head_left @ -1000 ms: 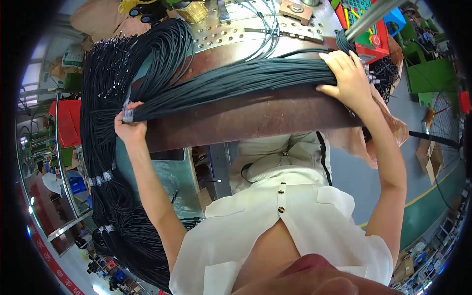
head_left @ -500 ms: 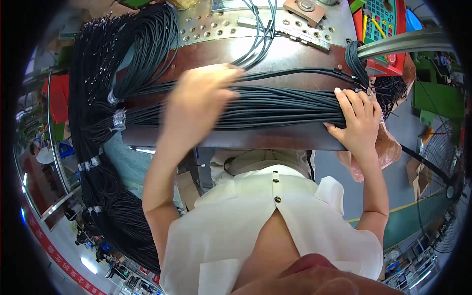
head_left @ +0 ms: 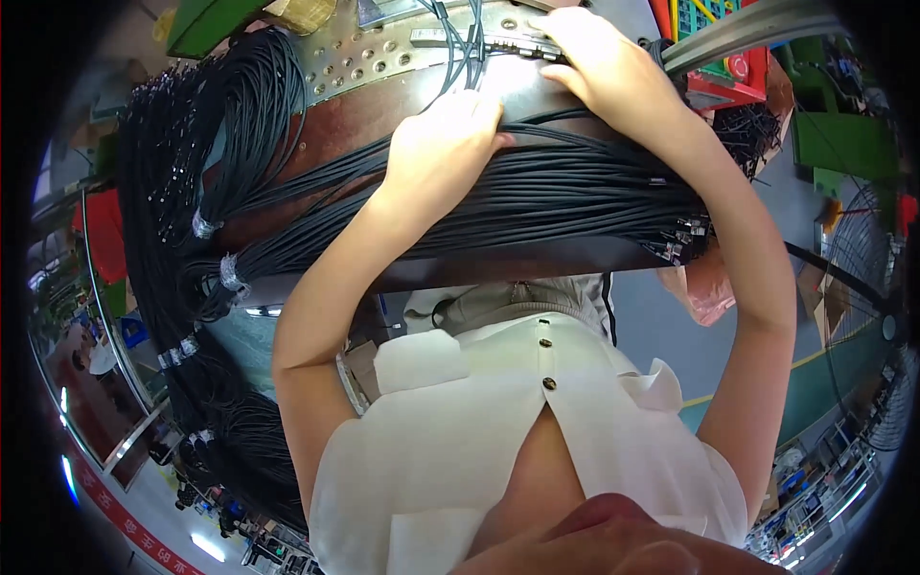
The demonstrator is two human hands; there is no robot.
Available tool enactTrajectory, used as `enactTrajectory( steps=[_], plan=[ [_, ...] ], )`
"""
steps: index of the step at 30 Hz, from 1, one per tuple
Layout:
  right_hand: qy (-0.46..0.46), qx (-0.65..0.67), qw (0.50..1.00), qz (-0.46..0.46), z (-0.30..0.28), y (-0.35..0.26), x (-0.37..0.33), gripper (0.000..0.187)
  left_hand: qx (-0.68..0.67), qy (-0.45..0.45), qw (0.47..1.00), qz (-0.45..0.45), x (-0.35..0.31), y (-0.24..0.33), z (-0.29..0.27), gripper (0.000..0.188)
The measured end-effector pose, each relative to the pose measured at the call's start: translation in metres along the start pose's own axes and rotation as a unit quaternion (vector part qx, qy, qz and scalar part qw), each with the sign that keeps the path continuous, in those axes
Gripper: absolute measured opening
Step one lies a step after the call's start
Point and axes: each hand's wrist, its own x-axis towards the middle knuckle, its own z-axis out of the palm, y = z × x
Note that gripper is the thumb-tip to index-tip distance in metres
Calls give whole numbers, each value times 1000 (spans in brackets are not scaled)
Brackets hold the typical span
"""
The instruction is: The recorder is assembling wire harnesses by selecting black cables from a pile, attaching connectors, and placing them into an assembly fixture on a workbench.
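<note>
Since a clear wrap (head_left: 230,275) cinches the bundle (head_left: 565,196) near its left end, the black cables fan out only past it, likely why they lie roughly parallel across the desk (head_left: 345,129). Connector ends (head_left: 686,235) sit clustered at right, probably laid that way to line up. A thinner strand (head_left: 331,172) has its own wrap and runs along the far side, apart from the bundle at left, maybe so the two don't mix.

Left hand (head_left: 446,144): fingers curled down at the bundle's far edge, over the strand; can't tell if it's pinching or just resting. Right hand (head_left: 575,53): thumb and fingers apart, over the metal bar (head_left: 441,38) on the holed plate (head_left: 335,69); no grip visible. Bundle lies on the near side of both hands, just beside the left, its connector ends under the right forearm's near side.
</note>
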Motion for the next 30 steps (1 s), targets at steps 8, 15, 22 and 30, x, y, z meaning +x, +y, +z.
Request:
enactTrajectory(
  steps=[8,15,22,30],
  plan=[
    [-90,82,992,28,13,26,14,26,-256,-234,936,-68,32,-8,-34,29],
    [-161,105,981,-20,10,20,24,31,-587,-445,670,-91,92,64,12,35],
    [-302,231,916,126,-14,11,3,28,-800,-218,502,-246,-26,90,-27,27],
    [-12,496,817,296,-25,-89,-30,35,-767,-19,548,-333,-66,73,-6,24]
  ],
)
